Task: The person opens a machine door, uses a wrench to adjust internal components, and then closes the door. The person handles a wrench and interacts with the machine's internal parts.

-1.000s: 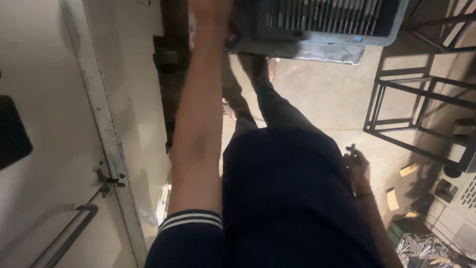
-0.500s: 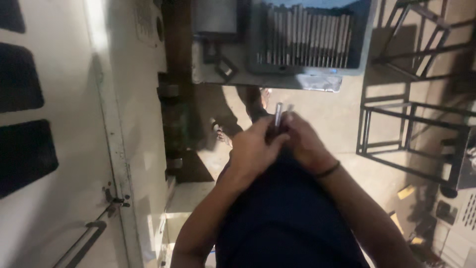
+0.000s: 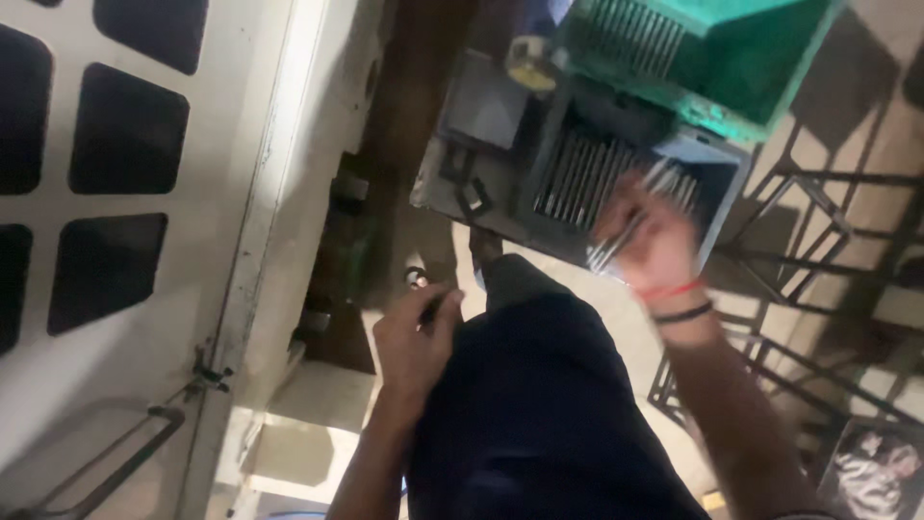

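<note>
Steel rods (image 3: 616, 239) bunched in the right hand (image 3: 654, 236), fingers clamped on them over the grey crate (image 3: 717, 193) of rods. Left hand (image 3: 414, 342) pinches a small dark piece by the thigh. Loading step, I'd say; next needs a clean release.

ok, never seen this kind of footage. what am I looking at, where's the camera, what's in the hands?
No machine here: a person's two bare hands, filmed by one camera worn on their head, looking down past their dark trousers. The right hand, blurred by motion, grips a bundle of thin metal rods over a grey crate that holds more such rods in rows. A green crate sits partly over the grey one. The left hand holds a small dark object near the waist; what it is I cannot tell. At left is a pale panel with dark square openings.
</note>
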